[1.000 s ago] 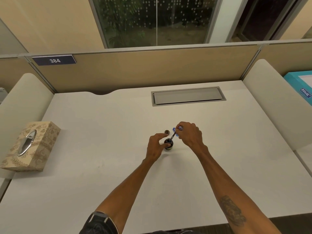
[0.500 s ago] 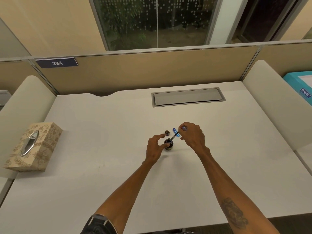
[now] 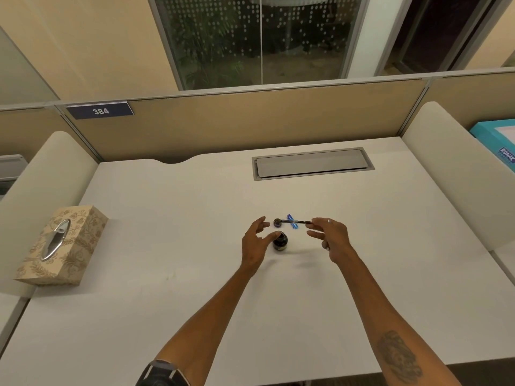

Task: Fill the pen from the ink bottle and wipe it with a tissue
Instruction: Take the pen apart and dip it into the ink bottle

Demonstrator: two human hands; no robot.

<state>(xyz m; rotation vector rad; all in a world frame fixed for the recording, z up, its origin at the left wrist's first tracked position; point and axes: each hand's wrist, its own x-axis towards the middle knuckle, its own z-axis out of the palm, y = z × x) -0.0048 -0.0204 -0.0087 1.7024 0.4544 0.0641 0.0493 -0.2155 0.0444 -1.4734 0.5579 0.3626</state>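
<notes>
Holding: right hand [image 3: 330, 238] pinches the pen [image 3: 296, 222] by its end, level, tip pointing left.
Left hand [image 3: 257, 243]: fingers spread, gripping nothing, thumb right by the ink bottle [image 3: 279, 243].
Bottle: uncapped, upright, mid-desk [image 3: 167, 274], well clear of every edge; 1 cap [image 3: 277, 222] just behind it.
Tissue box [image 3: 61, 246]: at the left edge, well apart, bare desk between.

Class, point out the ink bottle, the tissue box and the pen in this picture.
ink bottle [image 3: 279, 243], head view, its dark glass body.
tissue box [image 3: 76, 240], head view, its patterned top surface.
pen [image 3: 300, 222], head view, middle of its dark shaft.
</notes>
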